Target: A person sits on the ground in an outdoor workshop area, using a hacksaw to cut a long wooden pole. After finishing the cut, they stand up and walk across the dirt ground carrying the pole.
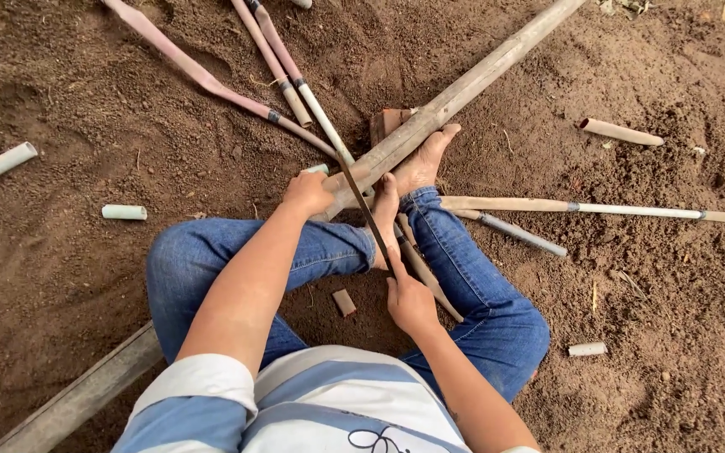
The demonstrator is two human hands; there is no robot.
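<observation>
While the left hand (308,193) clamps the thick bamboo pole (463,88), the right hand (409,300) grips a thin blade (362,201) across it — short cut pieces (124,212) lie scattered on the dirt (60,285).

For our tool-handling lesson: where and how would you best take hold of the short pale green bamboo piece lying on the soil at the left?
Grip the short pale green bamboo piece across its middle, from above. It lies flat on the brown soil, so only its top and sides are free.
</observation>
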